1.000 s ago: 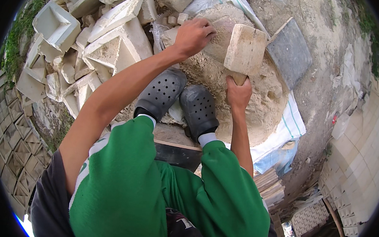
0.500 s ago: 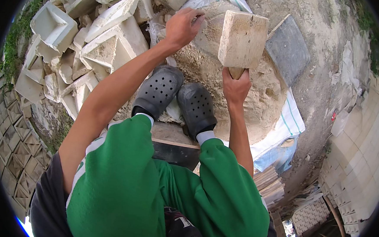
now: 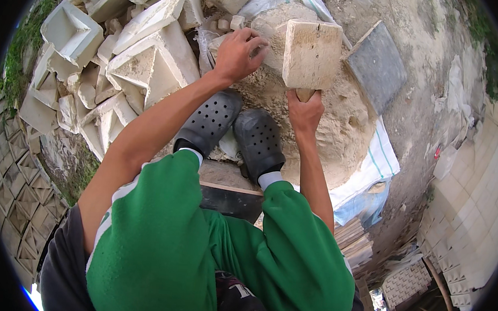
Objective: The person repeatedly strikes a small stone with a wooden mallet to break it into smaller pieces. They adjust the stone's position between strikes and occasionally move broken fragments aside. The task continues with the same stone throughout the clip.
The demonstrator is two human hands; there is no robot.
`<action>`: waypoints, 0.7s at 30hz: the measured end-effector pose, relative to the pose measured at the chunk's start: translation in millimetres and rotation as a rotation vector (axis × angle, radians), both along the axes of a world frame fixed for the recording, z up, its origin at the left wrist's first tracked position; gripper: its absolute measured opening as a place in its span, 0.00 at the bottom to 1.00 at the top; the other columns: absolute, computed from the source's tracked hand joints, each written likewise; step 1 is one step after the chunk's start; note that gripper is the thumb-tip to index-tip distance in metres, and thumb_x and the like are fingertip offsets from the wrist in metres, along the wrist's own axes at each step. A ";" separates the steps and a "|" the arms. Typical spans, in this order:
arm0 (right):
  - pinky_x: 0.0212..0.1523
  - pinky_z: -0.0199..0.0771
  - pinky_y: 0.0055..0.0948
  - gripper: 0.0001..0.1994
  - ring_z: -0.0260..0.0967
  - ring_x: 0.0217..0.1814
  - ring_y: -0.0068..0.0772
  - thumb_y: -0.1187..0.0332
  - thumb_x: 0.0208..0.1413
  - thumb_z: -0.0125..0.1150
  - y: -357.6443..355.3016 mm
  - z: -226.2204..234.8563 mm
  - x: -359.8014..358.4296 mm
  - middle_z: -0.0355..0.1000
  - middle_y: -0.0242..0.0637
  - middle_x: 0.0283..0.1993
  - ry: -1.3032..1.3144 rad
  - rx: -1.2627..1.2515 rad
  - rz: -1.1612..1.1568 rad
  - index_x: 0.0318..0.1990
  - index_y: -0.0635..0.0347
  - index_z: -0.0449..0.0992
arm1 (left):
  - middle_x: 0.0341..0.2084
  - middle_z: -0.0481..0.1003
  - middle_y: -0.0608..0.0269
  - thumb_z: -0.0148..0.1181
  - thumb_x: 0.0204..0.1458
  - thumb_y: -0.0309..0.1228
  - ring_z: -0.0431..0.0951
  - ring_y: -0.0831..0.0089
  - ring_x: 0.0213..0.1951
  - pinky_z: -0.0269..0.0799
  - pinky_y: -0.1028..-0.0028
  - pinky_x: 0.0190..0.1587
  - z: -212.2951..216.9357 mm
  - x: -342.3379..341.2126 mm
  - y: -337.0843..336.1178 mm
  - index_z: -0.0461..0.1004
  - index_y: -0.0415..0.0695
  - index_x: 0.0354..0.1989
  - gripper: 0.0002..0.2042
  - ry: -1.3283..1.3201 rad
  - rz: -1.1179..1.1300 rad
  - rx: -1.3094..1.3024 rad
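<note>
My right hand (image 3: pixel 305 109) is wrapped round the short handle of a wooden mallet (image 3: pixel 313 55). Its pale, dust-covered square head is raised above the heap of crumbled plaster (image 3: pixel 336 121). Left of the mallet, my left hand (image 3: pixel 241 55) hovers with loosely bent fingers, slightly apart, and nothing visible in them. Just beyond its knuckles lies a small whitish chunk (image 3: pixel 237 22). A rounded, dusty lump (image 3: pixel 277 26) sits between the hand and the mallet head; how far the mallet is above it cannot be judged.
Broken plaster moulds (image 3: pixel 152 64) are piled on the left. A grey slab (image 3: pixel 377 66) lies right of the heap, which rests on a white woven sack (image 3: pixel 379 155). My dark clogs (image 3: pixel 258 142) stand at the heap's near edge. Stacked pale tiles (image 3: pixel 469 186) fill the far right.
My left hand has come down toward me and its fingers have loosened, exposing the small chunk beyond it. The mallet has shifted slightly left and a little nearer, still in my right hand.
</note>
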State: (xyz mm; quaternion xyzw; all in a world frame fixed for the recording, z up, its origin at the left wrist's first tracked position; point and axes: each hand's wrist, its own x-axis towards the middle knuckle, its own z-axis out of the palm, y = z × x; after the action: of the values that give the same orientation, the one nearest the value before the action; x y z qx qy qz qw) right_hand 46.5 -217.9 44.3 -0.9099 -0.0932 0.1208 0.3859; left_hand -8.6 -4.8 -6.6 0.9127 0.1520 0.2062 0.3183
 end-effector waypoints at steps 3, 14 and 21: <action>0.46 0.76 0.53 0.29 0.76 0.47 0.71 0.58 0.49 0.70 0.7 -1.7 11.6 0.78 0.64 0.41 0.113 -0.365 0.080 0.54 0.68 0.73 | 0.40 0.78 0.64 0.70 0.53 0.36 0.78 0.59 0.43 0.74 0.61 0.47 -2.0 -4.3 0.8 0.84 0.49 0.37 0.07 -0.032 -0.045 0.044; 0.48 0.76 0.50 0.28 0.77 0.48 0.67 0.58 0.48 0.71 -11.2 -2.1 5.0 0.79 0.63 0.42 0.129 -0.287 0.025 0.53 0.69 0.75 | 0.37 0.76 0.65 0.70 0.53 0.36 0.77 0.61 0.41 0.72 0.62 0.45 -5.8 -12.7 -1.1 0.81 0.48 0.33 0.07 -0.040 -0.117 0.030; 0.48 0.76 0.47 0.29 0.77 0.46 0.66 0.56 0.47 0.72 -22.6 3.3 -3.6 0.79 0.62 0.40 0.056 -0.077 -0.038 0.51 0.70 0.76 | 0.35 0.72 0.64 0.66 0.55 0.35 0.75 0.63 0.41 0.70 0.64 0.45 0.1 -15.1 -10.6 0.78 0.46 0.34 0.07 -0.011 -0.147 0.110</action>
State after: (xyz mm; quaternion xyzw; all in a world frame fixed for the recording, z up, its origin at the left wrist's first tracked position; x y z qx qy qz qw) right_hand 43.0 -240.4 47.6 -0.9220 -0.0604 0.1422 0.3551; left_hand -23.7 -15.3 -6.5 0.9364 0.0714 0.1954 0.2826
